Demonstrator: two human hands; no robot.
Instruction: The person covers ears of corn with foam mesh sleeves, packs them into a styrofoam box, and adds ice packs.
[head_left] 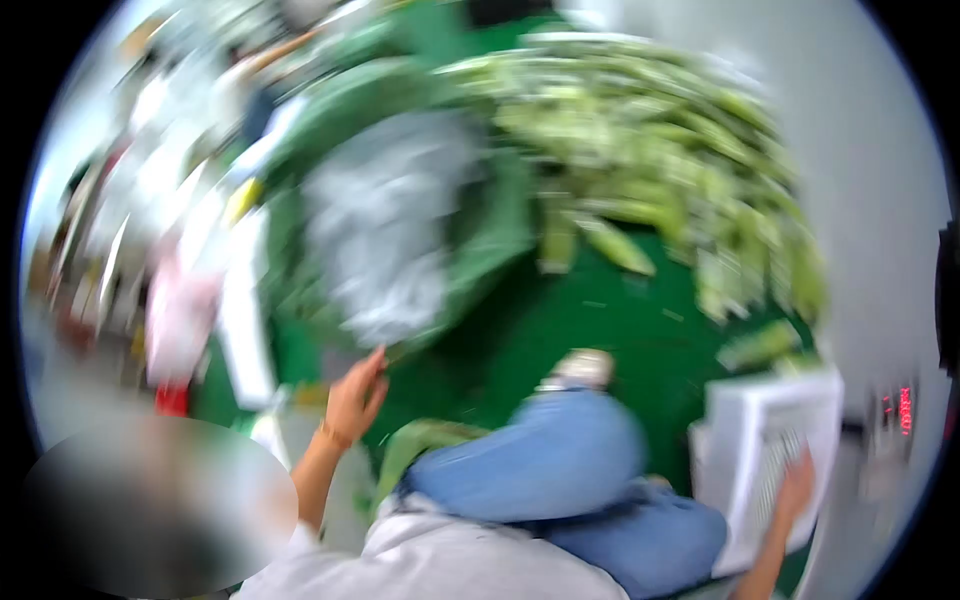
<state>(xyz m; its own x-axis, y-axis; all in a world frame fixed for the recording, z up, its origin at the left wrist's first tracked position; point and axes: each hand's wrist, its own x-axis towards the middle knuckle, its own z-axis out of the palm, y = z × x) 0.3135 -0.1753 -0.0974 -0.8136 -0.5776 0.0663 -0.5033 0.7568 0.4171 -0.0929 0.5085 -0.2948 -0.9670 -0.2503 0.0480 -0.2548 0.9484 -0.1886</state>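
My left hand point(355, 398) is at the near edge of a large green sack point(490, 215), its fingers stretched out and apart, with nothing visible in them. Inside the sack lies a heap of crumpled grey-white plastic point(390, 215). Over on the right, my right hand point(797, 487) reaches into a white open box point(730, 440). Something pale with fine stripes point(778, 465) shows in that box beside the fingers. Blur hides whether those fingers grip anything.
A big pile of long pale-green vegetables point(640, 130) lies on the green floor point(500, 340), against the grey wall point(860, 200). Red digits glow on a device point(890, 415) at far right. Bags, including a pink one point(180, 310), stand at left. Another person's arm point(275, 50) shows at upper left.
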